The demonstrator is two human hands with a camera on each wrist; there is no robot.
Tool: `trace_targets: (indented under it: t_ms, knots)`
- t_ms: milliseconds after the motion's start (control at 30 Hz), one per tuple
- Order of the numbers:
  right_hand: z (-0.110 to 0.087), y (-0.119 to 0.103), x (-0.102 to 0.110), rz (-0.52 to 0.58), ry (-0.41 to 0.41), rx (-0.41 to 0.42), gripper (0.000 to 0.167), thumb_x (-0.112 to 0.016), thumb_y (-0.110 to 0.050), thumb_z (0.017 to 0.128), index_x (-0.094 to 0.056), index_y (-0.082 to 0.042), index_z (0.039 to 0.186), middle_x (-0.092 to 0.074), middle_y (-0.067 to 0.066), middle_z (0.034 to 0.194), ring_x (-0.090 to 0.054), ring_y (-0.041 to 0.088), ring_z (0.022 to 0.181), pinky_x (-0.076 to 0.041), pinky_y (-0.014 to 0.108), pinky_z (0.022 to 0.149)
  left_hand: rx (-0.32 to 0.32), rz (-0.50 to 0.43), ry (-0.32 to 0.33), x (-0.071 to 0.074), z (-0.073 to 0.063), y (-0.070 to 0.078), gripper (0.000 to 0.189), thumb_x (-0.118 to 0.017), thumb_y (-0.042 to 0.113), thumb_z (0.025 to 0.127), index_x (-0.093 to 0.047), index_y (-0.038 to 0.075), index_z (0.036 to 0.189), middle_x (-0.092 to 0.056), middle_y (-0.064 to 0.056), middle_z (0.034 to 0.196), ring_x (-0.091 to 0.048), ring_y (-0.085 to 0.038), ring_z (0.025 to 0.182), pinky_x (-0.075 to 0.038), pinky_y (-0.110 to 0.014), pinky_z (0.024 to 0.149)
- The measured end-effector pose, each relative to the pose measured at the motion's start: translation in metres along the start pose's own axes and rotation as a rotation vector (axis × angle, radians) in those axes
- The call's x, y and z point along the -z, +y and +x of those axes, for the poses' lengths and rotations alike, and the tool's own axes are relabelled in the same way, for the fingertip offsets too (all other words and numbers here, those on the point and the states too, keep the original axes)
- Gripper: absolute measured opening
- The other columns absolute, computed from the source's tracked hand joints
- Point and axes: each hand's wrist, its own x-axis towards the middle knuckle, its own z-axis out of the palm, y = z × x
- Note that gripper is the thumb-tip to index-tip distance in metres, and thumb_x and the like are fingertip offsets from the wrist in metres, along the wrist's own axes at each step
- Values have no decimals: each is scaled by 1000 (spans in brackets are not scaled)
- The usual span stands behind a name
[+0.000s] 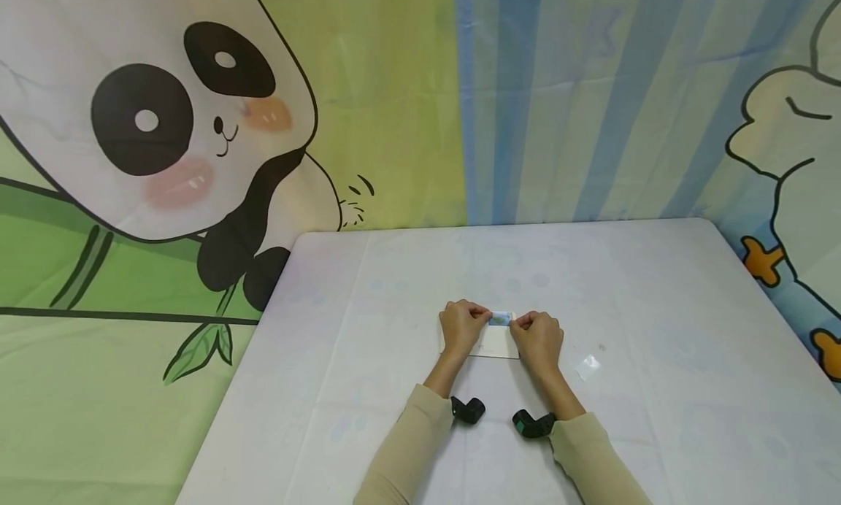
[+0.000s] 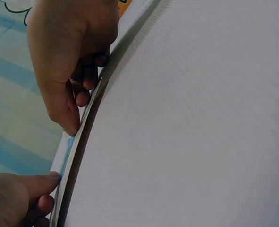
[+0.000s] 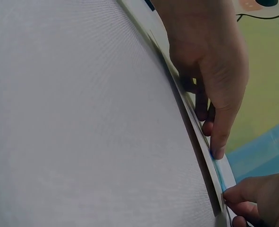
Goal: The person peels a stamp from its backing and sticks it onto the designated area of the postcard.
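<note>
A small blue printed strip (image 1: 501,319) lies over the upper part of a flat white card (image 1: 494,349) on the table. My left hand (image 1: 462,327) pinches the strip's left end between thumb and finger, and my right hand (image 1: 540,338) pinches its right end. Seen nearly edge-on in the left wrist view, the card (image 2: 82,130) is slightly raised from the tabletop along its near edge. The right wrist view also shows the strip (image 3: 219,171) as a thin blue line between both thumbs. The other fingers curl in, partly hidden.
A small clear plastic piece (image 1: 588,367) lies on the white-covered table (image 1: 394,286), to the right of my right hand. Black wrist cameras (image 1: 469,411) hang at both sleeves. Behind the table's far edge stands a cartoon-printed cloth (image 1: 394,111).
</note>
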Motion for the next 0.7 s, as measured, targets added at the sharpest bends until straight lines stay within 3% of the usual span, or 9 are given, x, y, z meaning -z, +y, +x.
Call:
trace_targets:
  t_ms: [700]
  knots:
    - [-3, 1, -1, 39, -1, -17, 13, -69, -13, 76, -71, -4, 67, -62, 8, 65, -51, 28, 68, -33, 44, 71, 23, 31, -36, 2, 3, 3, 11, -79, 29, 73, -75, 19, 72, -63, 9, 65, -51, -12, 67, -38, -32, 67]
